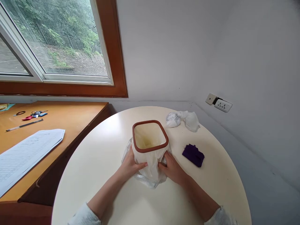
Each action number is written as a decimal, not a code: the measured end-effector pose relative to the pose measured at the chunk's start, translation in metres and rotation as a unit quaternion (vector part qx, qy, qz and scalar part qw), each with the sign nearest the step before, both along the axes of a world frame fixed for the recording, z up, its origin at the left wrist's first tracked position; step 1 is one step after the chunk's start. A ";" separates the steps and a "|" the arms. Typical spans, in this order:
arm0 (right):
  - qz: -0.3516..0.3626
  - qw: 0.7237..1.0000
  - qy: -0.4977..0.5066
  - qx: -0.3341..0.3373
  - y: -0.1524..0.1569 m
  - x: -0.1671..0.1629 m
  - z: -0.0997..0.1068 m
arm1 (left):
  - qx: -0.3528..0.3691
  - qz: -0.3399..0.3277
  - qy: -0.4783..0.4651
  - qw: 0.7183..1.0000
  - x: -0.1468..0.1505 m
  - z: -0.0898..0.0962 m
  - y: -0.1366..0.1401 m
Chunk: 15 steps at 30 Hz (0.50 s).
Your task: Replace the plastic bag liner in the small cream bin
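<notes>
A small square trash bin (150, 149) with a brown rim stands upright on the round cream table. A thin, translucent white plastic bag (152, 175) lines it and hangs bunched around the outside. My left hand (129, 164) is closed around the lower left side of the bin, thumb across the front over the bag. On the opposite side, my right hand (172, 166) grips the bin through the bag, its thumb pressing the bunched plastic in front. Some fingertips of both hands are hidden behind the bin and the plastic.
A knotted white plastic bag (191, 120) lies at the table's back right. Nearer sits a folded purple cloth (193, 155). A wooden desk (77, 120) on the left bears papers (30, 150), a pen (24, 125) and keys (36, 114). Walls and a socket (223, 105) border the right.
</notes>
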State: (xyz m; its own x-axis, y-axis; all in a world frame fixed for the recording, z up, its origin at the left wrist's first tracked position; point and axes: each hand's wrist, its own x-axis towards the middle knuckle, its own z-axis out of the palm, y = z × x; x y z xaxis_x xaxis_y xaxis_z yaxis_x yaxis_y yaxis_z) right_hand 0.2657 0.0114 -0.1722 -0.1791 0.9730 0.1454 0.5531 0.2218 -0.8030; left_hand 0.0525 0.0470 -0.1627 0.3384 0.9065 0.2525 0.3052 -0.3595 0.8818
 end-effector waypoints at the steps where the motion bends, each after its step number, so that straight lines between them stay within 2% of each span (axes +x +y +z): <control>1: 0.000 1.000 -0.001 0.002 -0.001 0.000 0.001 | 0.001 0.002 0.002 1.000 0.000 0.000 0.000; 4: 0.012 1.000 -0.002 0.006 -0.003 0.005 0.004 | 0.005 0.011 0.010 1.000 0.000 -0.002 0.000; 7: -0.006 0.999 -0.009 0.043 -0.005 0.018 0.006 | 0.004 0.024 0.022 0.999 -0.001 -0.002 -0.001; 11: -0.120 0.984 -0.065 0.111 -0.006 0.051 0.000 | -0.021 0.026 0.027 0.999 -0.001 0.002 -0.003; 13: -0.180 0.970 -0.132 0.100 -0.009 0.069 -0.006 | -0.042 0.022 0.020 0.999 0.000 0.003 -0.004; 15: -0.206 0.954 -0.209 0.064 -0.013 0.086 -0.012 | -0.062 0.022 0.006 0.998 0.001 0.004 -0.004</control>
State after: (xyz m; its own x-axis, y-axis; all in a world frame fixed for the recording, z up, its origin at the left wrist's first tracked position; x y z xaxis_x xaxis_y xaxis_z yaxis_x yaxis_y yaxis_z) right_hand 0.3516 -0.0015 -0.1839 0.1472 0.9521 0.2678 0.8803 -0.0027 -0.4744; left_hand 0.0533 0.0426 -0.1590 0.2998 0.9446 0.1337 0.3286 -0.2338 0.9151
